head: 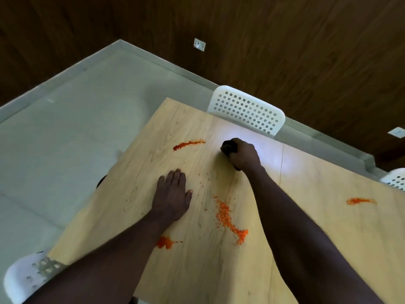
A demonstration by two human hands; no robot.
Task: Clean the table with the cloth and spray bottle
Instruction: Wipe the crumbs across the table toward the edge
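Observation:
A light wooden table (328, 249) carries orange-red mess: a streak (188, 144) near the far edge, a trail of crumbs (228, 216) in the middle, a blot (165, 242) beside my left forearm and another streak (359, 201) at the right. My right hand (243, 155) grips a dark object (229, 148), most of it hidden in the fist, just right of the far streak; it looks like a spray bottle's head. My left hand (173, 195) lies flat on the table, fingers straight, left of the crumbs. No cloth is in view.
A white perforated chair (247, 109) stands at the table's far edge, another (396, 178) at the right edge and a third (28, 275) at the near left corner. Pale floor (65, 139) lies to the left, dark wood-panelled walls (285, 40) behind.

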